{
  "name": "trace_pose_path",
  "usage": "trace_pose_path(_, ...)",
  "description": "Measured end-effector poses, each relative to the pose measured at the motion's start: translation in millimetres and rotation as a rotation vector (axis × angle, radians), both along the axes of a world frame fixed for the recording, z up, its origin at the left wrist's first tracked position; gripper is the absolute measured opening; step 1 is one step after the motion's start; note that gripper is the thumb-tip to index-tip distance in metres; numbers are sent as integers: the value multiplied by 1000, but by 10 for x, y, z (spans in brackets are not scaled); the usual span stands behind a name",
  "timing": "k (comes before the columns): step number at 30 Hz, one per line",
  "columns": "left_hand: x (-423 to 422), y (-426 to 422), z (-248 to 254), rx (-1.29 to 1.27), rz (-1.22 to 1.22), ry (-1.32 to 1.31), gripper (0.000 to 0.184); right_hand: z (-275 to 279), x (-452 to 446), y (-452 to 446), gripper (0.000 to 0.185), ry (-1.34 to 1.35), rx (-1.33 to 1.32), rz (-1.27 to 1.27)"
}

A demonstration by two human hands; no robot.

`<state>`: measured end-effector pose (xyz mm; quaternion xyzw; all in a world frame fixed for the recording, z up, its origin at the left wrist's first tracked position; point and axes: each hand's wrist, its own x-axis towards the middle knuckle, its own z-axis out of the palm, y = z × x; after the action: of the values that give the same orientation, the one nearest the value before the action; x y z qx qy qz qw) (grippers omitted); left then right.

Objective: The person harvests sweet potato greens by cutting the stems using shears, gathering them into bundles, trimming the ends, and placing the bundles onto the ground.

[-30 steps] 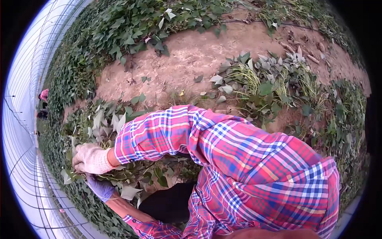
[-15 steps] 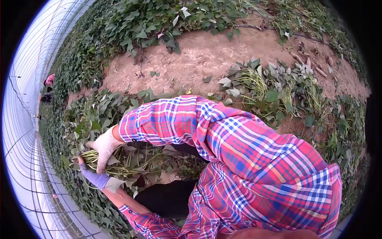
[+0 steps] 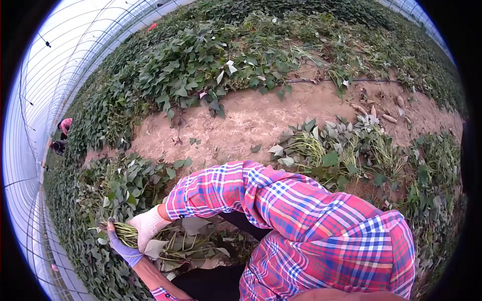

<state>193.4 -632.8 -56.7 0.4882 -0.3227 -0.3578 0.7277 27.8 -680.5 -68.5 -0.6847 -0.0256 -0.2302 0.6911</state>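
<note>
At the lower left, a bundle of green vine stems (image 3: 126, 233) lies between my two gloved hands. My right hand (image 3: 148, 227), in a whitish glove, wraps round the bundle from above. Beside it, my left hand (image 3: 123, 248), in a purple glove, closes on the stems near their cut-looking end, with the thumb across them. Leafy vine stems (image 3: 186, 245) trail from the bundle toward my dark-clad leg. Some of my fingers are hidden behind the stems and gloves.
Pulled vines (image 3: 341, 145) lie heaped on the bare soil strip (image 3: 221, 130). Several sweet potatoes (image 3: 389, 118) rest at the right. A dark hose (image 3: 346, 80) crosses beyond. Dense foliage (image 3: 175, 75) surrounds the strip. Far left, people (image 3: 64, 126) are near the greenhouse wall (image 3: 30, 150).
The view has tilted upward, so my hands and arms sit lower in it and more of the field shows. Both hands still hold the stem bundle.
</note>
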Motion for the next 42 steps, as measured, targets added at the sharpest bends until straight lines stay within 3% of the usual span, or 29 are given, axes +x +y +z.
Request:
trace_pose_path(3,-162,70,113,45,17,103,33,15,-11,60,66,-17,29,28)
trace_pose_path(4,-108,101,95,12,-33,97,32,72,-69,73,82,110,30,20)
trace_pose_path(5,-202,130,160,16,-59,153,31,96,-78,65,82,115,23,22)
trace_pose_path(8,-347,265,269,25,-197,243,30,92,-37,57,113,-7,107,109)
trace_pose_path(9,-319,259,253,-10,-160,237,31,75,-8,90,113,-3,104,113)
trace_pose_path(11,-246,233,202,-43,-127,229,32,54,21,162,110,-92,306,175)
trace_pose_path(13,-116,217,98,-154,16,20,35,20,58,195,101,-69,353,222)
trace_pose_path(16,-220,232,152,-114,90,16,38,3,81,218,89,-53,269,135)
trace_pose_path(18,-160,225,132,-45,152,53,40,3,76,205,72,36,142,77)
trace_pose_path(22,67,272,94,-36,-82,-227,49,155,-130,108,54,186,-102,-42)
trace_pose_path(24,-93,378,212,-48,-149,-344,58,164,-185,-18,57,204,-245,-64)
trace_pose_path(25,-105,386,171,-91,-125,-393,61,57,-149,-112,63,91,-359,-140)
trace_pose_path(27,-294,407,201,-144,-117,-559,66,141,-338,-167,69,166,-499,-239)
trace_pose_path(30,-325,416,159,-84,-146,-725,64,207,-591,-262,86,251,-698,-319)
trace_pose_path(31,-169,377,131,-15,-90,-965,60,187,-668,-349,92,358,-790,-344)
trace_pose_path(32,-73,422,118,77,-36,-1210,57,118,-771,-456,83,389,-878,-410)
trace_pose_path(33,-163,460,164,149,-89,-885,49,87,-946,-571,70,320,-928,-454)
trace_pose_path(34,-108,478,248,640,-150,-906,42,-127,-1229,-924,54,448,-1001,-479)
trace_pose_path(35,-131,469,210,497,-281,-1051,41,-192,-1421,-1065,45,568,-1070,-529)
trace_pose_path(36,-6,456,68,437,-375,-1015,42,-261,-1551,-1180,48,749,-976,-472)
trace_pose_path(37,49,409,-2,370,-464,-976,44,-447,-1757,-1338,50,753,-1005,-569)
trace_pose_path(39,-62,507,-8,485,-548,-920,49,-883,-2248,-1522,50,708,-1332,-662)
trace_pose_path(42,-52,607,-119,555,-518,-921,47,-1410,-2734,-1553,42,736,-1334,-609)
